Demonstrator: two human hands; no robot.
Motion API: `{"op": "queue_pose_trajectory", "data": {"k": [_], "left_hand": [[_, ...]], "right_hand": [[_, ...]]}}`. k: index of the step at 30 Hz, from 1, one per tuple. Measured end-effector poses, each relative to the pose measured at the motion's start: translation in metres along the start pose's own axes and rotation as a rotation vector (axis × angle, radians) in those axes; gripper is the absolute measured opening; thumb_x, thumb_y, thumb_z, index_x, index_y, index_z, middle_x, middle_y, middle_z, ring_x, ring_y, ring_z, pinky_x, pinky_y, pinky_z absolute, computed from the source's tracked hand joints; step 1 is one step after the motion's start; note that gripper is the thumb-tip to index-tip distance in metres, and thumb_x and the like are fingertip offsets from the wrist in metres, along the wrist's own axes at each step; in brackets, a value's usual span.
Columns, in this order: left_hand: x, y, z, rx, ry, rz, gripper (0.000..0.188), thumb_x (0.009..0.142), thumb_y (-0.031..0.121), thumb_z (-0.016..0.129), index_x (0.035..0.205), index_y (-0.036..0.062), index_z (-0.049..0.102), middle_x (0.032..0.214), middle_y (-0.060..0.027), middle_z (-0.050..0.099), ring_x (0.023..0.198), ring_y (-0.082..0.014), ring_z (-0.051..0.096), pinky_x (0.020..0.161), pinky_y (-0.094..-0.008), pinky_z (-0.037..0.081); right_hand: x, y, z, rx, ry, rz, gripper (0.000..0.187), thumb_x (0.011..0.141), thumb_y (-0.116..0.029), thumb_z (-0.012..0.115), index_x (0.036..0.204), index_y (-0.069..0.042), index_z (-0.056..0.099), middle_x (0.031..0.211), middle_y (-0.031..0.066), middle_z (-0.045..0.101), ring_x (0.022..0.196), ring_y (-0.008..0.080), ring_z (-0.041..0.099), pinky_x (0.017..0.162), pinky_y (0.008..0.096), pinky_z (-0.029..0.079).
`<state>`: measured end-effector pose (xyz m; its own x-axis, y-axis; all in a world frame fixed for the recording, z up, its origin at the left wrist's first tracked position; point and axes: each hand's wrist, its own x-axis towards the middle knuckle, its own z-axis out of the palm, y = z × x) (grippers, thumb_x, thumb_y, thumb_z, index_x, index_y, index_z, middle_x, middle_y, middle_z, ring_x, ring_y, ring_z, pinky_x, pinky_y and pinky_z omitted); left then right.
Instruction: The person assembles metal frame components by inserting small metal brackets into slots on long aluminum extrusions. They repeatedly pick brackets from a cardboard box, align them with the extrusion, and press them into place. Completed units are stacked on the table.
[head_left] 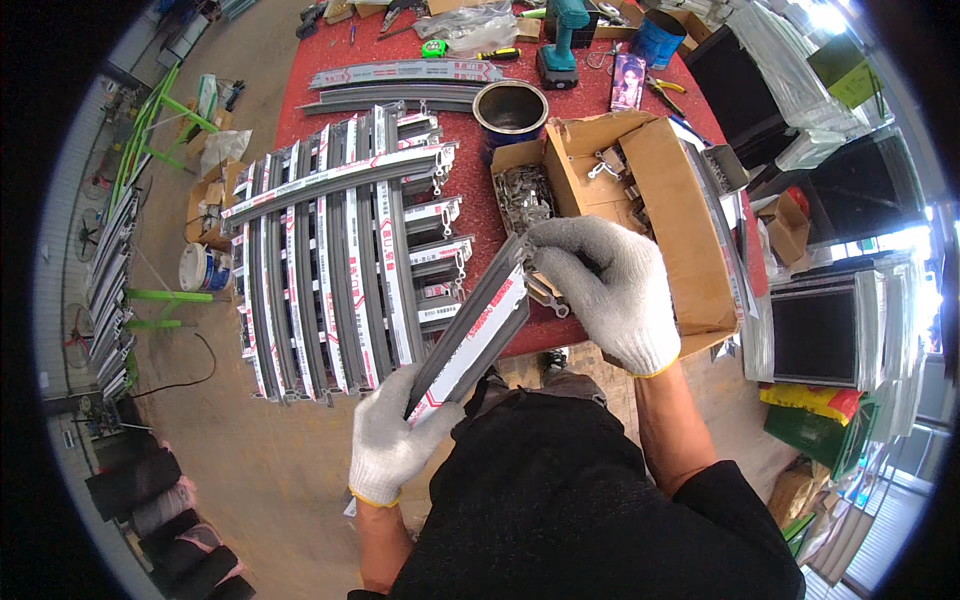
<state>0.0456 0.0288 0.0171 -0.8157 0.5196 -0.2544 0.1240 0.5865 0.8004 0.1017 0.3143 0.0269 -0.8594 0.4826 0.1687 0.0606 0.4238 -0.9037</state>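
At the left, a criss-crossed stack of long grey metal strips with white-and-red film (352, 265) lies on the red-topped bench (477, 205). The left hand in a white knitted glove (398, 432) is closed around the lower end of a single grey strip with white-and-red film (478, 325), which slants up to the right, in front of the person's black shirt (570, 480). Beyond its upper end stand a dark, round, open tin (512, 132) and a small cardboard box of silver metal fittings (523, 192). The right hand, gloved alike (612, 290), pinches at that upper end, fingertips nearly together; what small piece they grip is unclear. Just right sits a large, open brown cardboard box (690, 225).
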Motion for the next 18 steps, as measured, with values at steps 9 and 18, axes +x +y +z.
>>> {"op": "queue_pose_trajectory", "data": {"k": [9, 18], "left_hand": [[0.0, 0.002, -0.001, 0.006, -0.015, -0.07, 0.046, 0.085, 0.016, 0.08, 0.125, -0.0085, 0.076, 0.095, -0.0114, 0.078, 0.086, -0.0131, 0.07, 0.081, -0.0346, 0.059], [-0.015, -0.041, -0.001, -0.138, 0.081, -0.281, 0.052, 0.09, 0.021, 0.083, 0.131, -0.0094, 0.073, 0.103, -0.0121, 0.08, 0.095, -0.0142, 0.07, 0.089, -0.0359, 0.059]], "right_hand": [[0.001, 0.011, 0.001, 0.207, -0.174, 0.079, 0.027, 0.107, -0.011, 0.072, 0.128, 0.002, 0.081, 0.104, 0.0147, 0.082, 0.096, 0.0185, 0.078, 0.089, 0.0363, 0.062], [-0.081, 0.107, 0.059, -0.128, -0.275, 0.238, 0.023, 0.1, -0.018, 0.076, 0.117, -0.004, 0.085, 0.104, 0.0235, 0.082, 0.099, 0.0359, 0.081, 0.093, 0.0442, 0.063]]}}
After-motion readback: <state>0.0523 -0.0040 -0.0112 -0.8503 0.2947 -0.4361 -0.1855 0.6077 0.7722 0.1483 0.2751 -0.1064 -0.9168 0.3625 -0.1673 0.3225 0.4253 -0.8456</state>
